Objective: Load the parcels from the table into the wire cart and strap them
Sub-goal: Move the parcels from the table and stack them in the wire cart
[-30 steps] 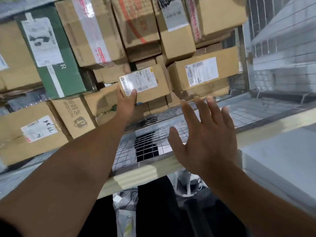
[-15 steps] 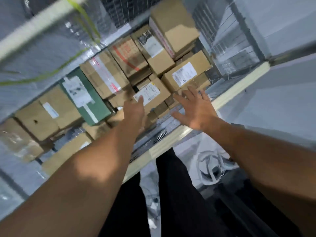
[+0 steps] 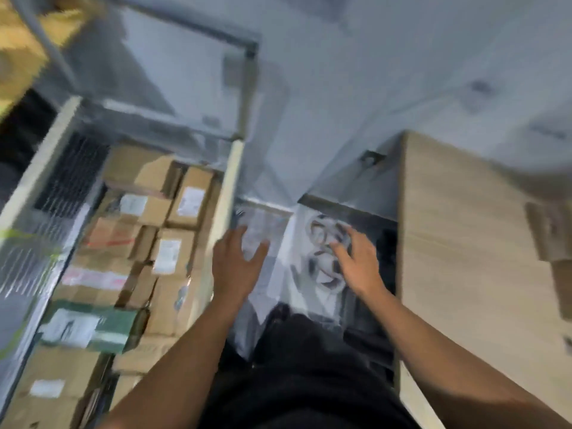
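The wire cart (image 3: 229,181) stands on my left, packed with several cardboard parcels (image 3: 173,252) bearing white labels, plus a green box (image 3: 102,326). My left hand (image 3: 236,264) hangs open in the air just right of the cart's pale rim, holding nothing. My right hand (image 3: 356,261) is also open and empty, fingers spread, over the floor gap between cart and table. The wooden table (image 3: 464,258) fills the right side. A cardboard parcel (image 3: 554,230) lies at its far right edge. The whole view is motion-blurred.
A white fan-like appliance (image 3: 325,252) and a clear plastic sheet (image 3: 263,230) lie on the floor between cart and table. My dark-trousered legs (image 3: 303,366) stand in that gap. A yellow-green strap (image 3: 18,236) runs along the cart's left side.
My view has swung right, from the cart toward the table. Both hands have pulled back out of the cart, away from the parcels, and now hover over the floor gap.
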